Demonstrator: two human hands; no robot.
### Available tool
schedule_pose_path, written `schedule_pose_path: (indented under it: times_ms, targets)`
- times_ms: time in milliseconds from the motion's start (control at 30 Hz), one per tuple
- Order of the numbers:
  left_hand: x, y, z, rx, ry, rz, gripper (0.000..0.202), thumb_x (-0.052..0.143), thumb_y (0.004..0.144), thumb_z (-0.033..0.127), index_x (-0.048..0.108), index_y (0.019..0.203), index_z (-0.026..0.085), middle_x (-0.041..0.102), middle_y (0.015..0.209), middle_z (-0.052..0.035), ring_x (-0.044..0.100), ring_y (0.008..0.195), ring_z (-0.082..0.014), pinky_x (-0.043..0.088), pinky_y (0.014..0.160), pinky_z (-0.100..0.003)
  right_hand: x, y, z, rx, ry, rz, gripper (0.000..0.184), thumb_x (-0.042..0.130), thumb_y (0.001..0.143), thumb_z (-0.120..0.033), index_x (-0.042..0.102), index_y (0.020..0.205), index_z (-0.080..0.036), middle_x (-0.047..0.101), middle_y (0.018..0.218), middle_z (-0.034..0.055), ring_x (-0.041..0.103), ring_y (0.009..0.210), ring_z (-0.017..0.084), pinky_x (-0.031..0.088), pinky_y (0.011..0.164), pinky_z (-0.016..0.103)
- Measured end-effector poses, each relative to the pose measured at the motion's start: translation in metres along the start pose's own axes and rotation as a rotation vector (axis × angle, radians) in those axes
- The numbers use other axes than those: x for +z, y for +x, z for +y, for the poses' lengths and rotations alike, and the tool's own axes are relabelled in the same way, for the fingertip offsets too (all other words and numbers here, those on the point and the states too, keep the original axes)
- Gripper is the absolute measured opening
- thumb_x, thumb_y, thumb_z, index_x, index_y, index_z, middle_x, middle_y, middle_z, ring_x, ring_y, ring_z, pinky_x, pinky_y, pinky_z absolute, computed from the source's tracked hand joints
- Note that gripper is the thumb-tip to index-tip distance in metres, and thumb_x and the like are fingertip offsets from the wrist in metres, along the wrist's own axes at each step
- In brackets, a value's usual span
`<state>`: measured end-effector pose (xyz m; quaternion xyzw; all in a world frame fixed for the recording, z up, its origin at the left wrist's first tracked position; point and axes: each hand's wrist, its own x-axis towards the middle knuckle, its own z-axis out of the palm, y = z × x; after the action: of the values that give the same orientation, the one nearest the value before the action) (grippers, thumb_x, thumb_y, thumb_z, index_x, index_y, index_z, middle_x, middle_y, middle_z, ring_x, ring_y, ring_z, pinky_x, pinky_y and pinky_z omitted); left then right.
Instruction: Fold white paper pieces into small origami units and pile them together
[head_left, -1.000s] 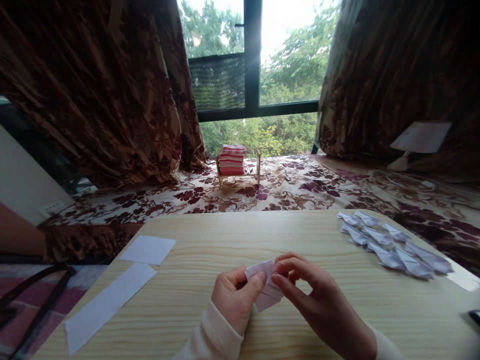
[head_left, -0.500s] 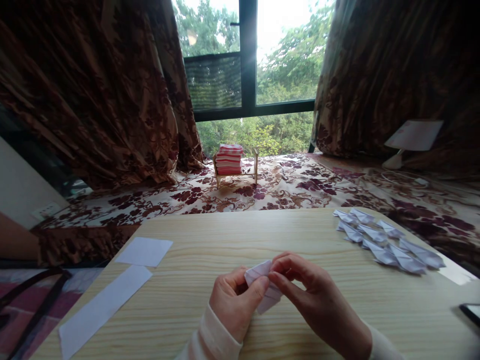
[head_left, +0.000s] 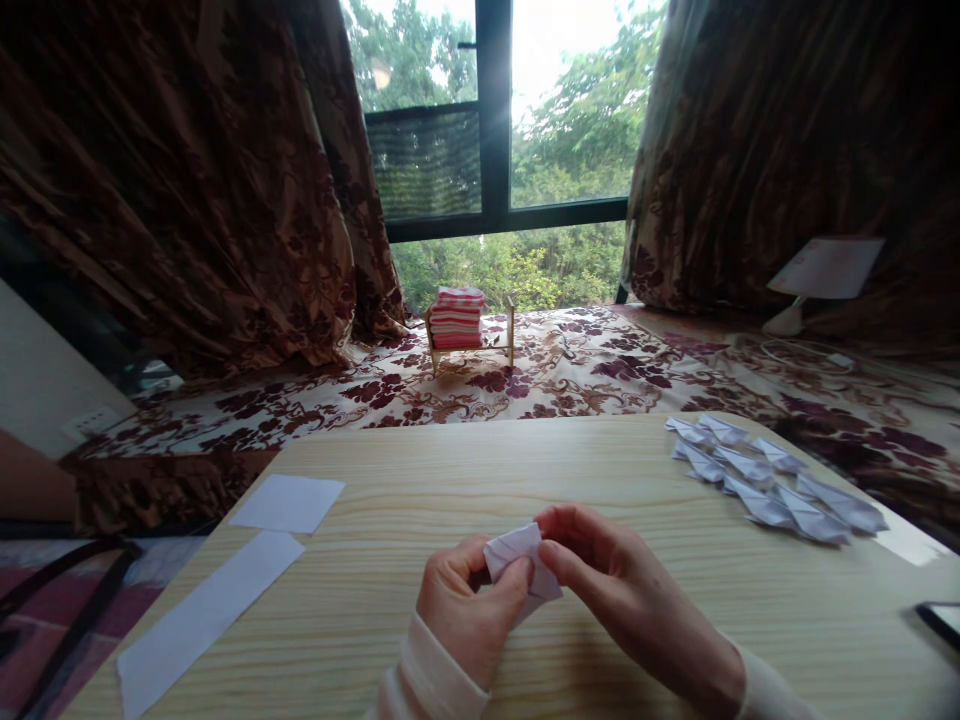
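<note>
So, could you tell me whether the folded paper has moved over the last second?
No: the folded paper keeps its distance right of the square sheet; only the view shifted.

Beyond my left hand and right hand, both pinched on the folded paper, the surface lies bare to its far edge. Leftward, a long paper strip and a square sheet lie flat, well apart from my fingers. Rightward, a row of folded pieces fills the far corner. A dark flat thing sits at the near right edge.
</note>
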<state>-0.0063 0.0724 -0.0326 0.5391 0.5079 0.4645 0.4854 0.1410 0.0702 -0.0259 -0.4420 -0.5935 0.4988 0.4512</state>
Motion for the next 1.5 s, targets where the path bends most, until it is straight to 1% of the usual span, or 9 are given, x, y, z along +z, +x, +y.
schedule_pose_path:
  times_ms: [233,500,667,767,867,1033,1267,1400,1500]
  targets:
    - [0.001,0.000,-0.003,0.047,0.063,-0.011,0.019,0.061,0.068,0.026,0.069,0.058,0.012,0.053,0.055,-0.0002,0.049,0.057,-0.0131,0.039,0.054,-0.023,0.000,-0.001,0.003,-0.008,-0.089,-0.048,0.031,0.053,0.083,-0.044,0.059,0.072,-0.015,0.058,0.066,0.0022,0.053,0.063,0.015,0.045,0.057,0.025]
    - [-0.003,0.003,0.000,-0.135,-0.127,-0.089,0.020,0.066,0.064,0.029,0.072,0.063,0.010,0.067,0.057,-0.0042,0.059,0.055,-0.0167,0.044,0.054,-0.025,-0.006,0.000,-0.007,-0.013,-0.093,-0.099,0.040,0.045,0.087,-0.047,0.055,0.064,-0.016,0.048,0.057,-0.0019,0.043,0.054,0.010,0.037,0.049,0.021]
    - [-0.003,0.004,0.007,-0.178,-0.150,-0.105,0.020,0.073,0.060,0.028,0.076,0.071,0.011,0.072,0.063,-0.0057,0.063,0.062,-0.0191,0.048,0.060,-0.027,-0.009,0.000,-0.004,-0.040,-0.169,-0.054,0.028,0.054,0.084,-0.041,0.060,0.073,-0.016,0.054,0.064,-0.0001,0.048,0.060,0.012,0.040,0.055,0.023]
    - [-0.003,0.004,0.009,-0.173,-0.218,-0.146,0.029,0.077,0.058,0.035,0.077,0.076,0.012,0.074,0.068,-0.0067,0.064,0.066,-0.0197,0.049,0.066,-0.028,-0.010,0.003,0.001,-0.002,-0.085,0.013,0.031,0.056,0.081,-0.044,0.060,0.072,-0.015,0.057,0.063,0.0002,0.050,0.058,0.012,0.042,0.054,0.023]
    - [-0.005,0.005,0.009,-0.152,-0.184,-0.126,0.027,0.076,0.059,0.037,0.076,0.070,0.012,0.070,0.060,-0.0041,0.059,0.058,-0.0156,0.045,0.060,-0.025,-0.010,0.005,0.004,0.058,0.020,0.063,0.036,0.061,0.075,-0.050,0.060,0.069,-0.014,0.056,0.058,-0.0005,0.048,0.052,0.011,0.041,0.049,0.022]
    - [-0.007,0.007,0.004,-0.118,-0.116,-0.054,0.028,0.071,0.064,0.038,0.074,0.060,0.011,0.065,0.053,-0.0032,0.054,0.053,-0.0140,0.041,0.054,-0.024,-0.005,0.004,0.004,0.121,0.067,-0.013,0.037,0.062,0.074,-0.050,0.060,0.068,-0.014,0.058,0.057,0.0004,0.050,0.050,0.011,0.042,0.047,0.022]
    - [-0.004,0.006,0.004,-0.176,-0.167,-0.067,0.021,0.070,0.059,0.029,0.077,0.066,0.011,0.069,0.056,-0.0040,0.057,0.053,-0.0158,0.040,0.053,-0.025,-0.005,0.000,0.001,-0.144,-0.201,0.127,0.016,0.061,0.078,-0.032,0.062,0.088,-0.018,0.064,0.079,0.0024,0.059,0.066,0.014,0.049,0.060,0.026]
    - [-0.002,0.004,0.005,-0.175,-0.122,-0.064,0.017,0.067,0.058,0.026,0.075,0.059,0.010,0.064,0.048,-0.0018,0.051,0.047,-0.0131,0.034,0.048,-0.024,-0.009,0.001,-0.002,-0.210,-0.270,0.072,0.009,0.058,0.081,-0.025,0.062,0.080,-0.017,0.061,0.075,0.0018,0.057,0.064,0.013,0.049,0.059,0.025]
    - [-0.001,0.003,0.004,-0.178,-0.114,-0.078,0.018,0.065,0.059,0.026,0.075,0.060,0.010,0.064,0.049,-0.0018,0.050,0.048,-0.0127,0.035,0.049,-0.024,-0.011,0.001,-0.004,-0.194,-0.259,0.046,0.010,0.057,0.081,-0.024,0.063,0.083,-0.016,0.061,0.077,0.0024,0.058,0.066,0.014,0.049,0.060,0.025]
